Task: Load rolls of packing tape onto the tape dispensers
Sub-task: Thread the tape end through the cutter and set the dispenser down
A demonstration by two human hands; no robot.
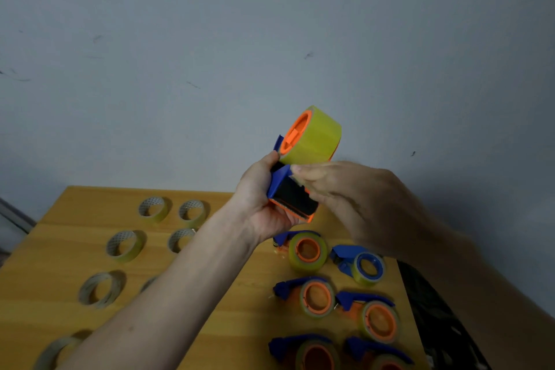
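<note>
The left hand point(264, 204) gripped a tape dispenser point(292, 198) by its black and blue body, fingers curled round it, and held it up above the bench point(240, 324) in front of the grey wall point(270, 39). A yellowish roll of tape point(313, 135) sat on the dispenser's orange hub at the upper end. The right hand point(345, 189) reached in from the right, its fingertips point(297, 170) pinched together at the blue flap just under the roll (what exactly they held was too blurred to tell). On the bench below, loose tape rolls point(124, 246) lay in rows on the left, and loaded dispensers point(315, 297) with orange or blue hubs lay in rows on the right.
</note>
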